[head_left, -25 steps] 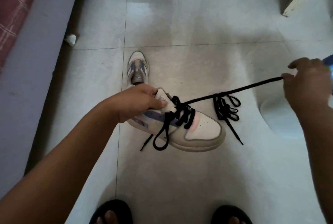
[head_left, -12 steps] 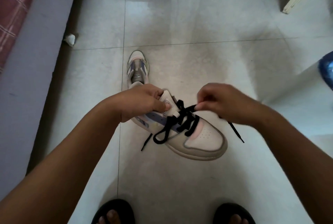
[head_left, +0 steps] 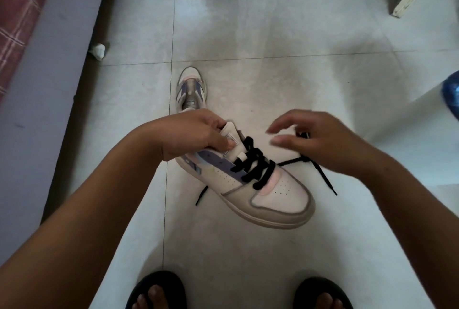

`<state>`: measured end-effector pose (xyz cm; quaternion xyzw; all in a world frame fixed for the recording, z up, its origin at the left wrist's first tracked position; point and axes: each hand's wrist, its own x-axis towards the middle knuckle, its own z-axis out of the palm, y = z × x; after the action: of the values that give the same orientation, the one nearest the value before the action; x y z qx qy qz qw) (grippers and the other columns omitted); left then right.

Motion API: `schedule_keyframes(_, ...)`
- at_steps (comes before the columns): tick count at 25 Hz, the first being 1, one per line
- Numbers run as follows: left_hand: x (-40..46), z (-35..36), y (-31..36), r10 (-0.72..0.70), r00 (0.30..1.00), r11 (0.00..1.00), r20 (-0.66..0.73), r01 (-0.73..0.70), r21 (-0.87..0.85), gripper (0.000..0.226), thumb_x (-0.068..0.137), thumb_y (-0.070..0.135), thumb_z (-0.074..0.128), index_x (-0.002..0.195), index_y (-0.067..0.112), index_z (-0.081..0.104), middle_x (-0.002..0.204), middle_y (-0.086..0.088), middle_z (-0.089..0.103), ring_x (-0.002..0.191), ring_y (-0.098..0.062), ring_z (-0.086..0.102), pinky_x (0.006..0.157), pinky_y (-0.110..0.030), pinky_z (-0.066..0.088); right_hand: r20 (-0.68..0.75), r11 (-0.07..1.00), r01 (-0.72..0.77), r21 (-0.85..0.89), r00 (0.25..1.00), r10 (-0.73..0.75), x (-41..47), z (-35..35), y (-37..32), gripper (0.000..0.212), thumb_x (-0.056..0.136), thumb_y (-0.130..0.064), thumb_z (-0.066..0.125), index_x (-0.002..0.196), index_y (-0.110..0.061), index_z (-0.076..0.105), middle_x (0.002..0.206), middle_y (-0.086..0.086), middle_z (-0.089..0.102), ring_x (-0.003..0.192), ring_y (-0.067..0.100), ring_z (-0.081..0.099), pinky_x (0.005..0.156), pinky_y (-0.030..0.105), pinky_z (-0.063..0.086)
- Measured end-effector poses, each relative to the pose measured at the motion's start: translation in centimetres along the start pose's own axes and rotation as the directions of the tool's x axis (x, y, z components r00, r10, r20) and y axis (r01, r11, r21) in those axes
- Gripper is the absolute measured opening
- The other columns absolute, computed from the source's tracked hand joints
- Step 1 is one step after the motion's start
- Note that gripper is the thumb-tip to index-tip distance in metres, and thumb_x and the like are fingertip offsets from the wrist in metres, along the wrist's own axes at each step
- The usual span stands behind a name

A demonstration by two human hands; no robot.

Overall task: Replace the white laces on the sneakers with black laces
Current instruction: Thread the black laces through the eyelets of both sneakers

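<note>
Sneaker (head_left: 248, 179) is held up off the floor (head_left: 273, 35), its long axis running from the heel, in the left hand (head_left: 196, 135), down and away to the toe, which points toward the right forearm. The left grip is curled round the heel collar and tongue, thumb pressed on the tongue. The black lace (head_left: 258, 162) already crosses up the eyelets; one free end hangs under the shoe on the left hand's side, the other trails out past the shoe's far edge and passes beneath the right hand (head_left: 320, 137). The right grip is loosely spread, fingers blurred, hovering just above the top eyelets; whether it pinches the strand I cannot tell. It is the nearer hand to that loose end, so the next threading likely falls to it. A second sneaker (head_left: 191, 87) stands on the floor beyond the left hand, with no lace visible on it.
</note>
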<state>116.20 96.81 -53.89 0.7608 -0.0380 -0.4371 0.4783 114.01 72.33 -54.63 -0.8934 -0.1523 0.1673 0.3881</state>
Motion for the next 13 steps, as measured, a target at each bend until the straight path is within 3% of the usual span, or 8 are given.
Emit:
schedule_keyframes(2, -0.2, 0.1, 0.3, 0.027, 1.0, 1.0, 0.005, -0.027, 0.009, 0.019, 0.087, 0.016, 0.064, 0.102, 0.005, 0.069, 0.101, -0.017, 0.071, 0.097, -0.037, 0.067, 0.095, -0.056, 0.047, 0.079, 0.996, 0.038, 0.078, 0.996, -0.044, 0.2, 1.6, -1.6, 0.013, 0.075, -0.044, 0.07, 0.086, -0.039, 0.064, 0.092, -0.023, 0.066, 0.092, -0.006, 0.057, 0.08, 0.018, 0.044)
schedule_keyframes(5, -0.5, 0.1, 0.3, 0.053, 0.998, 0.999, -0.04, -0.054, -0.007, 0.026, 0.086, 0.021, 0.067, 0.104, 0.003, 0.068, 0.101, -0.019, 0.071, 0.099, -0.04, 0.065, 0.095, -0.054, 0.047, 0.102, 0.974, -0.02, 0.224, 0.995, -0.003, 0.6, 1.8, -1.8, 0.014, 0.075, -0.026, 0.076, 0.075, -0.031, 0.063, 0.079, -0.008, 0.068, 0.075, 0.001, 0.061, 0.072, 0.018, 0.048)
schedule_keyframes(8, -0.6, 0.0, 0.0, 0.066, 0.995, 0.997, -0.069, -0.067, -0.022, 0.027, 0.087, 0.019, 0.063, 0.106, 0.001, 0.067, 0.104, -0.019, 0.07, 0.1, -0.039, 0.065, 0.097, -0.057, 0.045, 0.161, 0.97, -0.058, 0.235, 0.987, 0.02, 0.5, 1.3, -1.7, 0.017, 0.079, -0.019, 0.073, 0.073, -0.031, 0.064, 0.07, -0.013, 0.068, 0.065, -0.005, 0.059, 0.063, 0.008, 0.045)
schedule_keyframes(11, -0.6, 0.0, 0.1, 0.112, 0.992, 0.994, -0.053, -0.111, 0.024, 0.02, 0.088, 0.015, 0.063, 0.101, 0.001, 0.068, 0.098, -0.02, 0.071, 0.095, -0.038, 0.067, 0.093, -0.052, 0.049, 0.225, 0.998, -0.052, 0.046, 0.974, 0.04, 0.5, 0.7, -1.4, 0.012, 0.081, -0.033, 0.069, 0.072, -0.034, 0.062, 0.077, -0.016, 0.063, 0.074, -0.004, 0.057, 0.07, 0.011, 0.042)
schedule_keyframes(13, -0.6, 0.0, 0.2, 0.159, 0.987, 0.987, -0.024, -0.158, 0.038, 0.011, 0.089, 0.011, 0.062, 0.093, 0.009, 0.072, 0.092, -0.016, 0.072, 0.088, -0.031, 0.069, 0.083, -0.041, 0.054, 0.268, 0.99, -0.133, 0.054, 0.957, 0.114, 0.5, 0.3, -1.2, 0.017, 0.077, -0.047, 0.064, 0.074, -0.031, 0.066, 0.082, -0.012, 0.066, 0.08, -0.001, 0.06, 0.076, 0.019, 0.045)
